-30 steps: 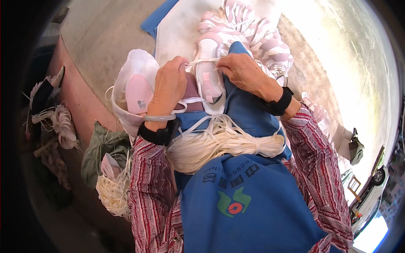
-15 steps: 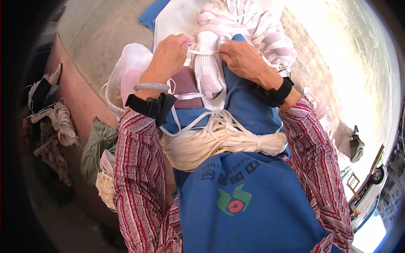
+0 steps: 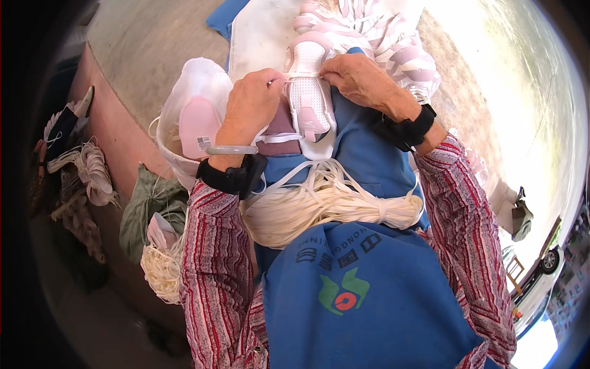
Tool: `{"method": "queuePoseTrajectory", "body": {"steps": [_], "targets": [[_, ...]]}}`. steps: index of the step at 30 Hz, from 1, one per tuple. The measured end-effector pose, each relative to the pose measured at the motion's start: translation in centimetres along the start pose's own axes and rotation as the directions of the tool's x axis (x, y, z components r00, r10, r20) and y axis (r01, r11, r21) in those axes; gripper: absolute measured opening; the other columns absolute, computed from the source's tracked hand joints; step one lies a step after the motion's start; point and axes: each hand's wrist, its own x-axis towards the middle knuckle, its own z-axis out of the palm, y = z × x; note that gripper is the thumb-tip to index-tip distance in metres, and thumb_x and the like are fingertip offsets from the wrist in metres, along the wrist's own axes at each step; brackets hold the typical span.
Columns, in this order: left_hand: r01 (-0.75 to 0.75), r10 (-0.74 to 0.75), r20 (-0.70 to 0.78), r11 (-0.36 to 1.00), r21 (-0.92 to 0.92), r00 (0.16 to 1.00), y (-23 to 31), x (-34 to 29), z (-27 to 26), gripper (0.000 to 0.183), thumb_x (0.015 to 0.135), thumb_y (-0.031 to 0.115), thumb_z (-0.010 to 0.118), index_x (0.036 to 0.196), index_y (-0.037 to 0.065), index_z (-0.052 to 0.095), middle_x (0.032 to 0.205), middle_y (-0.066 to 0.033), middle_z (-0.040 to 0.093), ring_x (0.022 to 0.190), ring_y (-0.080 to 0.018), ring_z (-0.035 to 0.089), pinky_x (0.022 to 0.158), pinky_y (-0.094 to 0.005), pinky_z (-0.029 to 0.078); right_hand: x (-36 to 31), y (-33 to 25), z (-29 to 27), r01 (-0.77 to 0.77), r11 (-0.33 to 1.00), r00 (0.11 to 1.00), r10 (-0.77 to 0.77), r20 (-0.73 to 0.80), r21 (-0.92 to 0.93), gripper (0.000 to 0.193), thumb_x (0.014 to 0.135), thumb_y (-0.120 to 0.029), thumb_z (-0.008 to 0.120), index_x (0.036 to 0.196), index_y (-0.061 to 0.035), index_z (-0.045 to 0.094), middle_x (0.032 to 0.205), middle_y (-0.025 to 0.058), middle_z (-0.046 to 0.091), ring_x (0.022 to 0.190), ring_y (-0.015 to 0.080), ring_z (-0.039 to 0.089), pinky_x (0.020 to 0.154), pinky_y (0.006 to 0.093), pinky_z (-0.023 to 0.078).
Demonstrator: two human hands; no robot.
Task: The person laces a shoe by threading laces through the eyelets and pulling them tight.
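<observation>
A white and pink sneaker (image 3: 303,98) with a dotted white face lies lengthwise over my lap. A thin white shoelace (image 3: 304,75) runs across its narrow middle, from one hand to the other. My left hand (image 3: 253,98) is closed at the shoe's left side, pinching one end of the lace. At the right edge, my right hand (image 3: 356,77) pinches the other end between thumb and fingers. Under the shoe, a mauve block-like piece (image 3: 279,147) shows in part. A thick bundle of cream laces (image 3: 332,200) lies across my blue apron (image 3: 362,277), close to my body.
Several pink and white sneakers (image 3: 405,58) are heaped beyond my right hand. Left of my left hand stands an open white bag (image 3: 200,77) around a pink insole-shaped piece (image 3: 200,123). A green sack (image 3: 147,209) and another lace bundle (image 3: 163,270) lie lower left.
My left hand has come down and slightly right, closer to the shoe. The lace still spans the shoe between both hands. The whole view has shifted slightly.
</observation>
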Motion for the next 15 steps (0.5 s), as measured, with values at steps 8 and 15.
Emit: {"method": "queuePoseTrajectory", "body": {"steps": [8, 15], "targets": [[0.042, -0.05, 0.082, 0.995, 0.093, 0.995, 0.3, 1.0, -0.8, 0.028, 0.09, 0.027, 0.056, 0.1, 0.003, 0.068, 0.081, -0.0126, 0.068, 0.076, -0.0254, 0.064, 0.07, -0.036, 0.048, 0.0, -0.8, -1.2, -0.34, 0.908, 0.94, 0.322, 0.112, 0.247, 0.02, 0.088, -0.016, 0.056, 0.087, 0.0026, 0.063, 0.068, 0.0143, 0.061, 0.061, 0.0242, 0.055, 0.061, 0.0358, 0.045], [0.026, -0.021, 0.123, 0.999, -0.046, 0.992, 0.3, 1.8, -1.0, 0.027, 0.088, 0.025, 0.054, 0.096, 0.002, 0.067, 0.09, -0.018, 0.067, 0.083, -0.0324, 0.063, 0.074, -0.0394, 0.047, -0.1, -1.7, -0.8, -0.31, 0.944, 0.949, 0.315, -0.025, 0.114, 0.022, 0.085, -0.018, 0.055, 0.083, 0.0012, 0.066, 0.075, 0.0225, 0.063, 0.07, 0.0399, 0.062, 0.066, 0.0436, 0.049]]}}
